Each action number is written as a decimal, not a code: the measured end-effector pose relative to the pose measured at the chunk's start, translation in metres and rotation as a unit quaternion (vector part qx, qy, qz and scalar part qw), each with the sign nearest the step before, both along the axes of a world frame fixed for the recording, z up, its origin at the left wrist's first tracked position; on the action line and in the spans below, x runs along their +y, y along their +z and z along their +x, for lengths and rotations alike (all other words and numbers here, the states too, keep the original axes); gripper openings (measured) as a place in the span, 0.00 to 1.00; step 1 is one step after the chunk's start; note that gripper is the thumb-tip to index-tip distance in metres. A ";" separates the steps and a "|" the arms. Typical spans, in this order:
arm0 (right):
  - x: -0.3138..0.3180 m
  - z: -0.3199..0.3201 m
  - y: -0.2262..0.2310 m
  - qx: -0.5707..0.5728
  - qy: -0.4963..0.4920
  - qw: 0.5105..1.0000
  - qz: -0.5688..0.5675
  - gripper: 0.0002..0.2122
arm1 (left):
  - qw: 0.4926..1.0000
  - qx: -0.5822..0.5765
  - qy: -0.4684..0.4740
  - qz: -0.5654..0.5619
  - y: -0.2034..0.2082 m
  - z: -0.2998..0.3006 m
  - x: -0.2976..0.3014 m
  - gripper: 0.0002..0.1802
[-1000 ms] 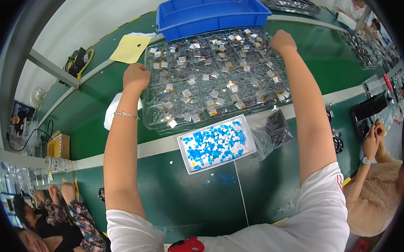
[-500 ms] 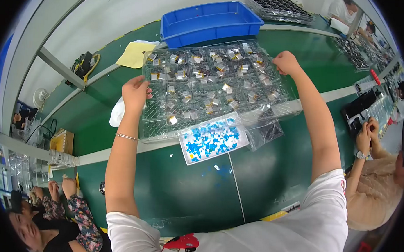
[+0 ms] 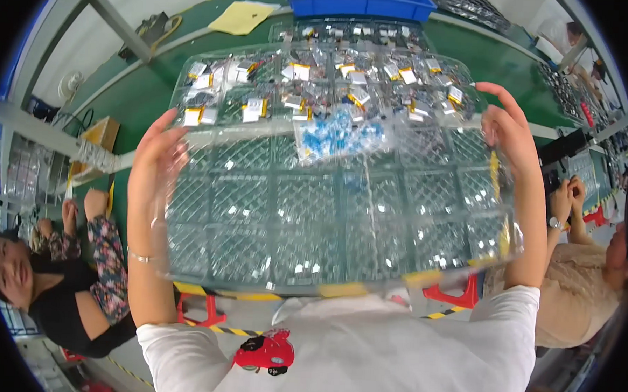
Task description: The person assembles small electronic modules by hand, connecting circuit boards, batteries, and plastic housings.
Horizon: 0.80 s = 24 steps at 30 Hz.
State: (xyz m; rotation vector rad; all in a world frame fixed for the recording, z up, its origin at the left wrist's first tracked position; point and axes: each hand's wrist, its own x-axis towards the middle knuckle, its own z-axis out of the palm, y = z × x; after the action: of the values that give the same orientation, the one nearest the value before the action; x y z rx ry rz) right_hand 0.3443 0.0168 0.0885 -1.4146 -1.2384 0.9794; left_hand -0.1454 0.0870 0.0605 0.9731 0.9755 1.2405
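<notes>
A large clear plastic compartment tray point(image 3: 305, 227) is raised off the bench and tilted toward me. My left hand point(image 3: 160, 151) is closed on its left rim, and my right hand point(image 3: 511, 131) grips the right rim with its index finger partly stretched out. Small silver parts with yellow edges, like little pouch batteries point(image 3: 256, 109), show in the far rows; whether some lie beneath the clear plastic I cannot tell. The near rows show no parts. Behind it, a second clear tray point(image 3: 282, 33) with similar parts rests on the bench.
Through the plastic I see a white box of blue bits point(image 3: 341, 137). A blue bin point(image 3: 361, 3) and yellow paper point(image 3: 241, 18) are at the back. Co-workers sit left and right, one in floral sleeves point(image 3: 108, 257), another in beige point(image 3: 565, 291). Red stools point(image 3: 453, 293) stand on the floor.
The clear tray has come up off the bench and closer to me, both hands moving with it. The second tray now shows behind it. My view has tipped downward.
</notes>
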 end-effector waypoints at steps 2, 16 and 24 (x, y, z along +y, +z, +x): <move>-0.037 -0.018 -0.003 0.018 -0.012 1.000 0.021 0.13 | 0.999 -0.040 -0.024 -0.009 -0.001 -0.015 -0.044 0.32; -0.155 -0.023 -0.070 0.145 0.139 0.979 0.024 0.08 | 0.997 -0.002 -0.019 -0.068 -0.034 -0.054 -0.198 0.29; -0.158 -0.015 -0.077 0.035 0.070 0.997 0.012 0.17 | 0.995 -0.096 -0.030 0.002 -0.074 -0.090 -0.184 0.26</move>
State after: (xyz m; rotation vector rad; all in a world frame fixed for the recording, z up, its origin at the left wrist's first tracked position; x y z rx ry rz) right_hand 0.3294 -0.1409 0.0118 -1.2781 -1.3076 1.0973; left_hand -0.2352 -0.0970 -0.0135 0.8619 0.7887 1.2600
